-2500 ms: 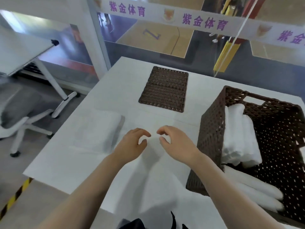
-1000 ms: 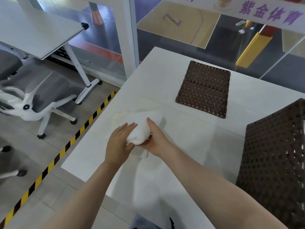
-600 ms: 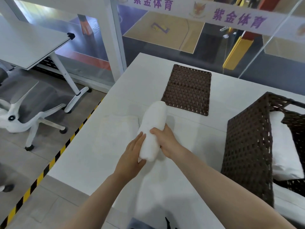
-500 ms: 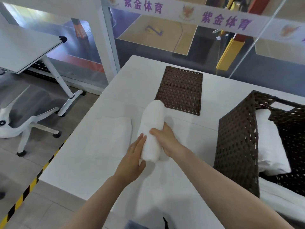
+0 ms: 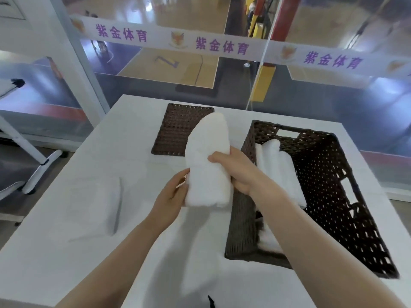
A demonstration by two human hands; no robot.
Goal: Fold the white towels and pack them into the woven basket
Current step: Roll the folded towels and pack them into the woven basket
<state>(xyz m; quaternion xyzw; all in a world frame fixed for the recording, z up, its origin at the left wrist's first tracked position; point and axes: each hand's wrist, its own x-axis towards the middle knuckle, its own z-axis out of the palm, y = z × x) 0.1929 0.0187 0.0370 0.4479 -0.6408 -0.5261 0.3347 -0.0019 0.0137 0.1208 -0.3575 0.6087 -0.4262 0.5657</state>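
I hold a rolled white towel (image 5: 208, 165) in the air above the table, just left of the dark woven basket (image 5: 333, 196). My right hand (image 5: 235, 170) grips the roll from its right side, thumb across the front. My left hand (image 5: 172, 193) cups its lower left end. Inside the basket lie rolled white towels (image 5: 278, 167) along its left wall, with more at the near end. A folded white towel (image 5: 93, 207) lies flat on the table to my left.
A flat dark woven lid (image 5: 178, 130) lies at the table's far side, partly behind the held towel. The white table (image 5: 124, 134) ends at a glass wall with a printed banner. An office chair and another desk stand to the left.
Both hands have lifted the rolled towel off the table and carried it right, up to the basket's left wall. The view has swung right, showing the basket's inside.
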